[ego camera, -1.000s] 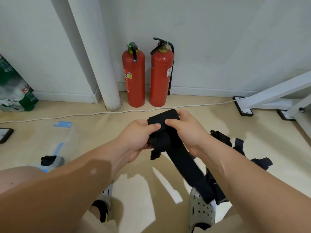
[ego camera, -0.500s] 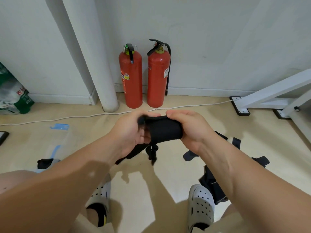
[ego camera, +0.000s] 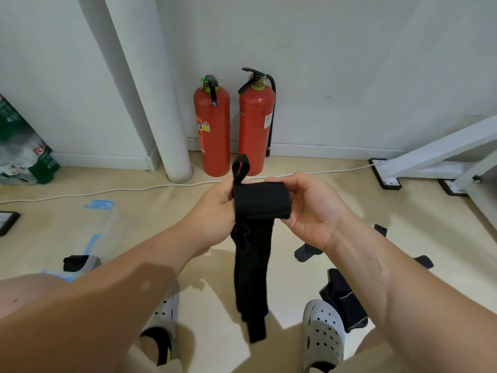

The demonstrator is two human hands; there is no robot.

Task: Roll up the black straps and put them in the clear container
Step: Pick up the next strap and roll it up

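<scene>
Labels (ego camera: 205, 127) on the fire extinguishers (ego camera: 212, 152) are illegible.

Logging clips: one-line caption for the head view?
Left hand and right hand grip a partly rolled black fabric strap, tail hanging, before two red fire extinguishers.

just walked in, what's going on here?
A person is rolling a black strap with both hands. The left hand and right hand grip the rolled part at the top, a small loop sticks up beside the left hand, and a long tail hangs down unrolled. The clear container sits on the floor to the left with one black roll in it. Loose straps lie by the right foot.
</scene>
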